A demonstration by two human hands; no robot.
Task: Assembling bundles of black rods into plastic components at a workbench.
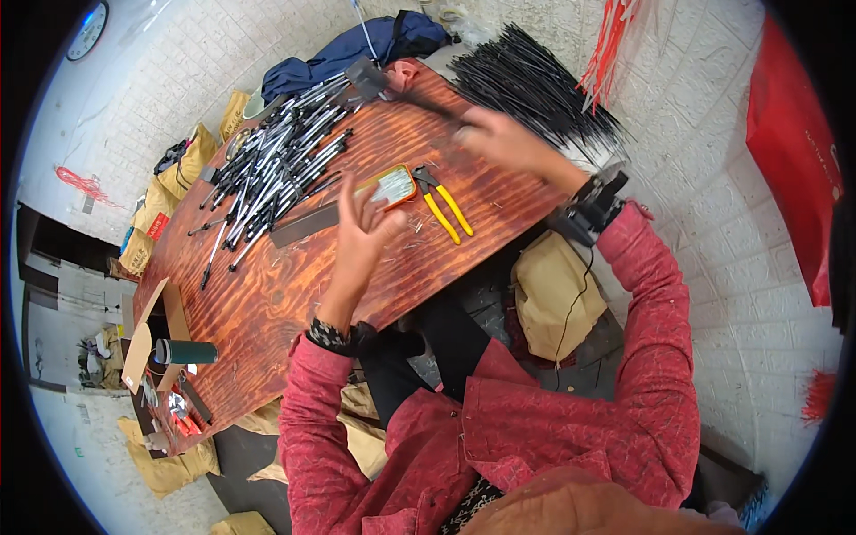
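My left hand (358, 236) is raised just in front of the tin, its fingers apart and nothing visible in them. Farther right and away, my right hand (504, 141) is curled around the handle of a hammer-like tool (367, 80); its dark block head reaches left over the table, and motion blurs it. A yellow-rimmed tin (395, 186) holds small thin metal pieces. Right beside it lie pliers (446, 207) with yellow handles. A dark flat bar (306, 226) extends left of the tin, partly behind my left hand.
Silver-and-black rods (285, 160) are heaped on the wooden table (267, 312). Thin black rods (535, 85) form a bundle at the back right. A dark green cup (185, 351) and a cardboard box (160, 312) stand near left. A paper sack (557, 290) sits below the table edge.
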